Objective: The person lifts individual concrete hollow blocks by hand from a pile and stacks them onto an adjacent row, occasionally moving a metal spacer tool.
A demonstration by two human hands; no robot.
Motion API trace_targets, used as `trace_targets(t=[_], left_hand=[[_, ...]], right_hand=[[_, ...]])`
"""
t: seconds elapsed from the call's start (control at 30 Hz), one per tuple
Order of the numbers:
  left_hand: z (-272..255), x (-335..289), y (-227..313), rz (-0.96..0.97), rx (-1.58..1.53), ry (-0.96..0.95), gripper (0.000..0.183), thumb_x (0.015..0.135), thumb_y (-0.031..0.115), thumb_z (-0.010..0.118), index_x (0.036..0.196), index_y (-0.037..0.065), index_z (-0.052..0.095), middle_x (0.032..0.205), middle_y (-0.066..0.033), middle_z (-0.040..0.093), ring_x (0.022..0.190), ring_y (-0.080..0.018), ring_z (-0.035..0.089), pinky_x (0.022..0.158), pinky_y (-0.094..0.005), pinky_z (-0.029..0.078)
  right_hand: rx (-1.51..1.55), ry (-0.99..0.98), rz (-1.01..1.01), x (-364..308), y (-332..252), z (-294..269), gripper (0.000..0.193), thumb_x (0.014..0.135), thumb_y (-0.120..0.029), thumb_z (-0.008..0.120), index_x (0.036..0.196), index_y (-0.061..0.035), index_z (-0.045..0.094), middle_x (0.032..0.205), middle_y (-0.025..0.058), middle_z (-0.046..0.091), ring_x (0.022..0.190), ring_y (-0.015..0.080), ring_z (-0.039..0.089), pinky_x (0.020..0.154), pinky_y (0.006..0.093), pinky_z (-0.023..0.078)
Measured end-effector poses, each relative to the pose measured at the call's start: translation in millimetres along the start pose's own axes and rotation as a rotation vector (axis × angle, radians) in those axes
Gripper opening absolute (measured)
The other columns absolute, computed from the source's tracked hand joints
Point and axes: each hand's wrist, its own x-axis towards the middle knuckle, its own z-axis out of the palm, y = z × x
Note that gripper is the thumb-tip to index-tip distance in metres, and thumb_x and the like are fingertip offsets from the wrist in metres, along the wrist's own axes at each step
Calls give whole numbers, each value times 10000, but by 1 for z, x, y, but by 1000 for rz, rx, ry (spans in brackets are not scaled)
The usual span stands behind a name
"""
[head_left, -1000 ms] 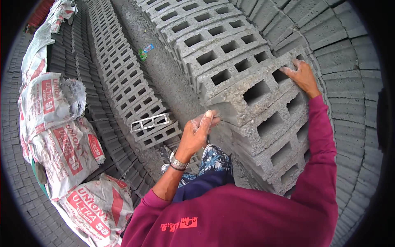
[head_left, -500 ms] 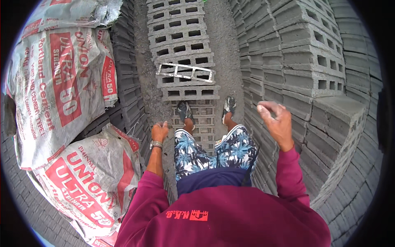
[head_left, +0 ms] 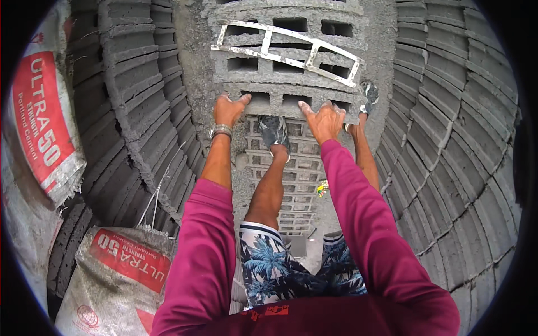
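Both of my hands are on the nearest grey concrete hollow block (head_left: 276, 104) of a row laid out ahead of me. My left hand (head_left: 228, 111), with a metal watch on its wrist, grips the block's left end, thumb near the left hole. My right hand (head_left: 325, 121) grips its near side toward the right end; the fingers reach over the edge by the right hole and are partly hidden. A white ladder-shaped frame (head_left: 265, 43) lies slantwise across the blocks just beyond.
Stacked concrete blocks wall the passage on the left (head_left: 134, 73) and right (head_left: 431, 112). Cement bags (head_left: 120, 291) hang or lean at the left. My shoes (head_left: 273, 131) stand close to the held block, with more blocks (head_left: 291, 179) on the ground between my legs.
I have bent forward and the view has come closer to the row. Both hands, empty before, have reached forward and taken hold of the nearest block.
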Motion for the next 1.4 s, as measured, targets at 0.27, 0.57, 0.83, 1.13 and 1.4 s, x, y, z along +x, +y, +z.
trace_targets(t=[0.27, 0.57, 0.83, 1.13, 1.4], left_hand=[[8, -12, 13, -44, 44, 98, 493, 632, 370, 813, 798, -73, 673, 897, -310, 687, 850, -431, 684, 787, -473, 530], [-75, -200, 34, -158, 233, 229, 503, 628, 378, 771, 712, -108, 669, 784, -343, 653, 768, -484, 667, 730, -529, 518], [-227, -398, 128, -119, 4, 304, 368, 655, 269, 753, 750, -79, 679, 692, -249, 674, 635, -397, 669, 628, -501, 482], [-286, -537, 274, 293, -506, 399, 491, 778, 278, 799, 660, -92, 499, 637, -39, 482, 581, -157, 385, 502, -385, 310], [-269, -603, 456, 662, -356, 128, 590, 843, 307, 763, 535, -29, 388, 544, -17, 368, 567, -124, 333, 464, -396, 249]], right_hand=[[90, 25, 99, 16, 12, 7, 482, 734, -415, 749, 791, 61, 707, 874, 268, 693, 948, 384, 638, 1092, 461, 301], [80, -220, 5, -75, 27, -106, 525, 726, -420, 761, 804, 94, 689, 899, 325, 664, 934, 434, 623, 1001, 475, 402], [123, -181, -249, -173, -14, -352, 447, 711, -381, 762, 726, 58, 678, 704, 260, 655, 853, 405, 642, 933, 468, 429], [54, 298, -533, -205, -1, -642, 412, 691, -372, 761, 683, 22, 641, 669, 227, 619, 828, 393, 630, 910, 443, 445], [-62, 584, -404, -197, 119, -833, 347, 635, -277, 688, 554, 48, 597, 599, 286, 573, 635, 444, 596, 739, 471, 473]])
